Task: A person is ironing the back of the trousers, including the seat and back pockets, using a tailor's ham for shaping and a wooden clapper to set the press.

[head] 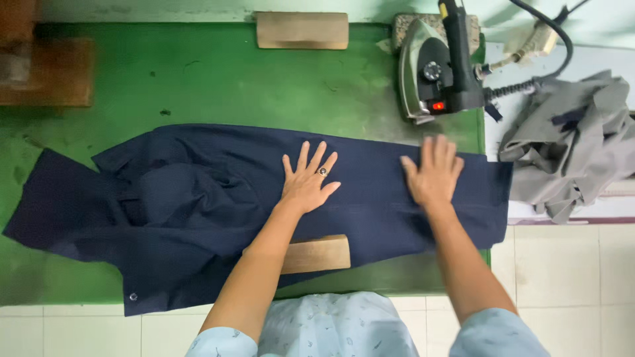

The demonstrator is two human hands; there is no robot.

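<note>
Right hand (433, 173) motion-blurred at the fingertips. Wooden block (316, 254) partly hidden under left forearm and navy garment (198, 198). Iron (436, 66) handle cut off by top edge.

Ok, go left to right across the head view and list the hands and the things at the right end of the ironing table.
Left hand flat on the navy garment → right hand flat on the same garment → steam iron, standing behind it → crumpled grey garment past the table's green cover.

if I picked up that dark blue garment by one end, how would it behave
The dark blue garment would likely flop and drape: it lies flat with soft folds bunched at its left. Probably light, as the left hand and right hand flatten it with open palms.
</note>
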